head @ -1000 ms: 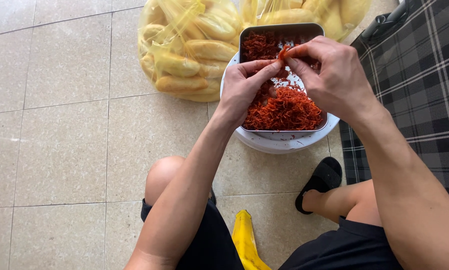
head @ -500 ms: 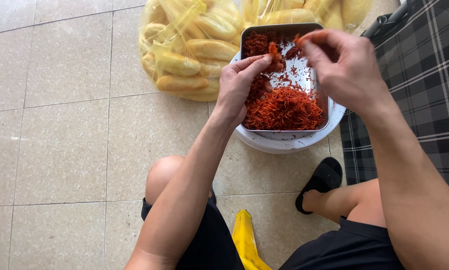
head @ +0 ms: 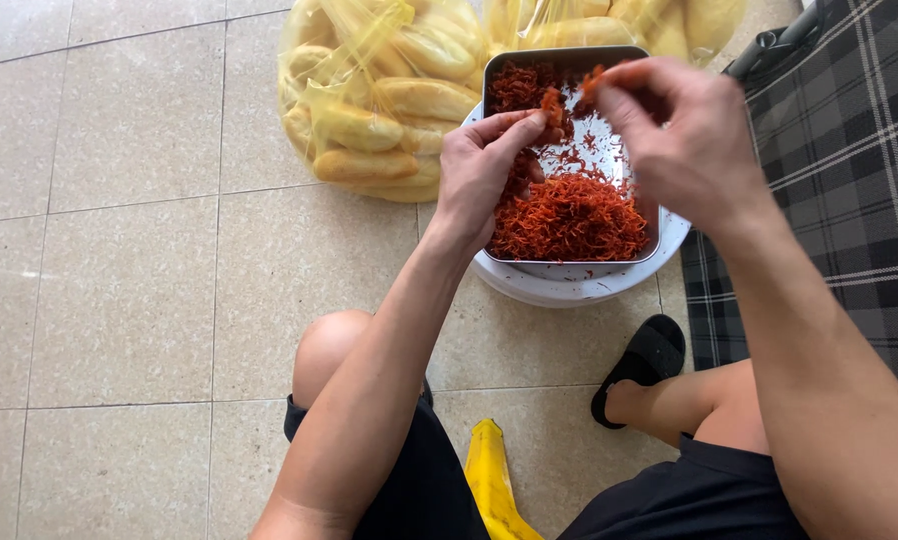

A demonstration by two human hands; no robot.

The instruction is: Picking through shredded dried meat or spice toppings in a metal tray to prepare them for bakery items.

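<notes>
Both the left hand (head: 484, 170) and right hand (head: 684, 140) pinch small tufts of light, loose, crumbly orange-red shredded food (head: 569, 215) above the far rectangular metal tray (head: 569, 55), best taken by fingertips.

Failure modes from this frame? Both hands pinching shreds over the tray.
1. The left hand and right hand pinch red shreds above the metal tray; loose bits could drop past its rim onto the tiled floor.
2. The tray sits on a white round base and overhangs it; a push on one end might tip it.
3. Red-stained fingers could smear the plastic bag of bread rolls alongside.
</notes>
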